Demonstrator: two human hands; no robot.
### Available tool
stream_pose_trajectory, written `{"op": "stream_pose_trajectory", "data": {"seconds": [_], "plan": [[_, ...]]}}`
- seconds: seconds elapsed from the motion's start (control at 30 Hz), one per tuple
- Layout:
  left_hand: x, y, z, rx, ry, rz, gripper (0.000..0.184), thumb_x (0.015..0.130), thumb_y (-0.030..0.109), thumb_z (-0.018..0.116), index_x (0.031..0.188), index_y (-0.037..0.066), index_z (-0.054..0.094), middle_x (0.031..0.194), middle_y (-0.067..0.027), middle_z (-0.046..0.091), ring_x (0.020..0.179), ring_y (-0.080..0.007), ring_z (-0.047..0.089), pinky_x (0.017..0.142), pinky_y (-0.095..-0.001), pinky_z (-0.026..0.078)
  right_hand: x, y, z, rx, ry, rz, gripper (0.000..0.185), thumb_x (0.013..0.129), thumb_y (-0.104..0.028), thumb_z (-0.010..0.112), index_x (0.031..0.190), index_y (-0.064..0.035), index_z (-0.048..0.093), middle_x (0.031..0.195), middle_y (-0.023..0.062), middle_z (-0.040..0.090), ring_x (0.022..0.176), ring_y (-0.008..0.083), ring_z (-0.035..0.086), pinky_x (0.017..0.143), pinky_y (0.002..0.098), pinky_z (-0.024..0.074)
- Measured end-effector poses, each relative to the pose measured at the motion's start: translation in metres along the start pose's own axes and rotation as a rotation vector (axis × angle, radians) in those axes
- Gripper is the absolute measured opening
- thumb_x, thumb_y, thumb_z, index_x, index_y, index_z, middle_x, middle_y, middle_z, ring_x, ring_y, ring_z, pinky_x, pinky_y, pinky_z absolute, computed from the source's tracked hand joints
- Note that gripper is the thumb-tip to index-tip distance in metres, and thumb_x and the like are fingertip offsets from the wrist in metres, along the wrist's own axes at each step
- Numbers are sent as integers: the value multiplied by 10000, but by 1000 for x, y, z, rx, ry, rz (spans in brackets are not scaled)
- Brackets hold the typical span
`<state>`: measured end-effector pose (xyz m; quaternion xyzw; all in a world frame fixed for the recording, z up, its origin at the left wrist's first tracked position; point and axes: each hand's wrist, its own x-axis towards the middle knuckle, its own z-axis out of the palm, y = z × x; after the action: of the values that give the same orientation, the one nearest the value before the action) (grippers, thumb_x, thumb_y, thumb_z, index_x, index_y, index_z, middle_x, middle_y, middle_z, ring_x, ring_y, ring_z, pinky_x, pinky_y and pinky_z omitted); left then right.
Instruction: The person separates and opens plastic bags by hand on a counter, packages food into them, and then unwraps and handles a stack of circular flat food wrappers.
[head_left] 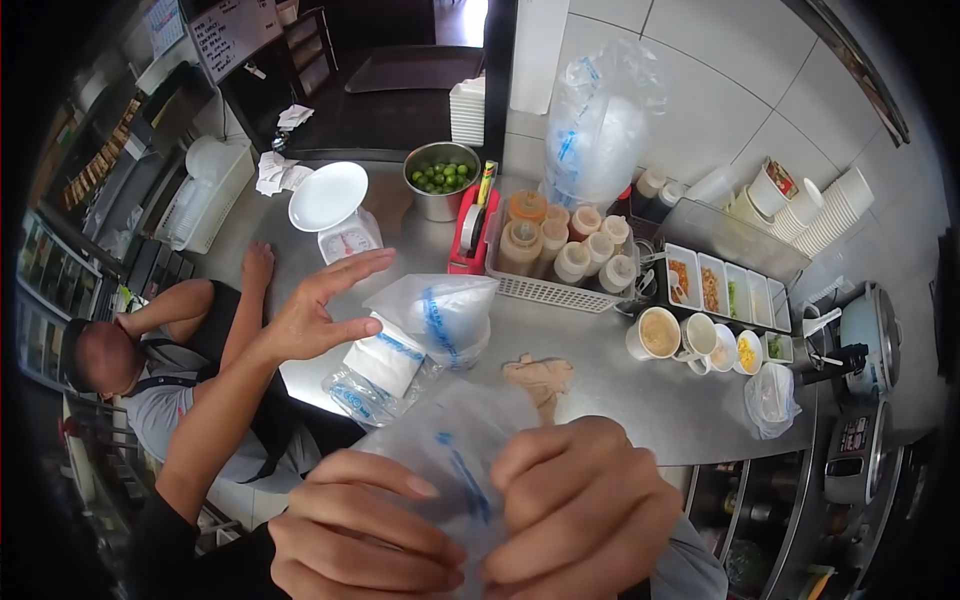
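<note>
While the plastic bag (pixel 462 435) is handled: light, even tension is probably best kept with the fingertips, since thin film could be torn by a hard tug; whether it is being opened or closed cannot be told.
Left hand (pixel 365 520): curled, one side of the bag gripped.
Right hand (pixel 580 505): clenched, the other side held.
Bag's place: held up between both hands, in front of the bulging bag (pixel 440 315) and cloth (pixel 540 380) on the counter (pixel 630 405).

Bag (pixel 465 425) between fingers (pixel 365 495); cloth (pixel 540 378) on counter (pixel 625 405) behind; bottles (pixel 572 260) in basket (pixel 560 291), cup (pixel 657 334) right.
</note>
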<state>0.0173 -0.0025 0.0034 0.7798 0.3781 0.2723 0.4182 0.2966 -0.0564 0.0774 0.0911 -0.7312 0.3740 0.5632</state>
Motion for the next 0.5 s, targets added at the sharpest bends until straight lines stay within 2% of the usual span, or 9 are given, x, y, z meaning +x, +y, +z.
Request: {"op": "stream_pose_trajectory", "data": {"seconds": [0.03,0.13,0.23,0.3,0.37,0.43,0.5], "plan": [[1,3,4,-34,-24,0,411,795,216,645,1153,79,495,1100,-98,512,944,-149,503,829,-300,368,0,3,-6,67,-186,29,137,826,-123,600,704,-77,558,704,28,553,601,162,499,602,326,358],[3,13,19,-163,-103,-4,337,806,201,635,1089,61,517,1011,-80,532,869,-137,517,765,-283,378,-19,24,-9,206,-459,138,134,809,-153,628,712,-81,570,692,47,531,636,169,493,617,335,354],[3,23,45,-292,-179,-13,267,816,186,625,1026,44,539,921,-62,553,795,-124,531,701,-267,389,-27,51,-26,390,-485,57,168,810,-193,632,707,-79,564,677,43,522,644,168,481,652,336,363],[2,28,62,-369,-219,-14,224,824,175,618,984,32,554,862,-50,566,745,-116,541,659,-256,396,-47,65,-29,496,27,40,231,821,-251,621,688,-77,549,669,24,511,641,161,484,688,346,374],[4,31,73,-437,-251,-18,187,831,165,612,942,21,568,802,-38,580,696,-107,550,616,-245,403,-67,61,-27,564,394,390,293,832,-306,604,681,-63,544,636,6,491,615,130,480,644,331,401],[6,32,83,-497,-265,-15,160,838,155,605,900,9,583,743,-26,594,646,-99,559,574,-234,410,-100,61,-47,687,379,1008,321,838,-318,598,672,-47,555,586,-11,461,577,112,481,586,297,413],[9,23,87,-547,-254,16,151,852,147,587,894,2,585,723,-19,597,640,-86,556,567,-224,411,-139,79,-42,510,99,1070,321,835,-323,603,705,-31,567,606,-10,500,577,106,503,535,261,399]]}}
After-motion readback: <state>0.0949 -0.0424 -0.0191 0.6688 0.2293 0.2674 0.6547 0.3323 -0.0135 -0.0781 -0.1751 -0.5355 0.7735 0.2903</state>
